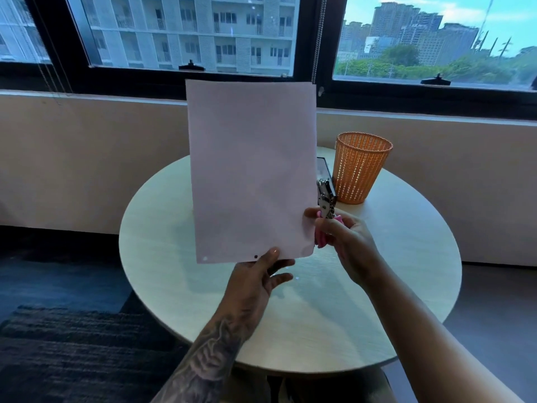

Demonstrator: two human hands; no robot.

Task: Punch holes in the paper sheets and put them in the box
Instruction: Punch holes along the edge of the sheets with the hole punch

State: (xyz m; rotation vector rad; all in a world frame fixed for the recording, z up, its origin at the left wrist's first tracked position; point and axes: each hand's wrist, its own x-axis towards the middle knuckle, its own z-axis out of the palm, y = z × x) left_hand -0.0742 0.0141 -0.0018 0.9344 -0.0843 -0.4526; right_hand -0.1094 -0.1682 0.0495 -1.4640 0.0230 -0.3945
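Paper sheet: one, two holes punched, pinched by left hand; right hand grips one punch; one basket.

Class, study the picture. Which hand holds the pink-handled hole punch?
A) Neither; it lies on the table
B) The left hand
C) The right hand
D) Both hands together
C: the right hand grips the hole punch beside the right edge of the paper sheet, while the left hand only pinches the sheet's bottom edge.
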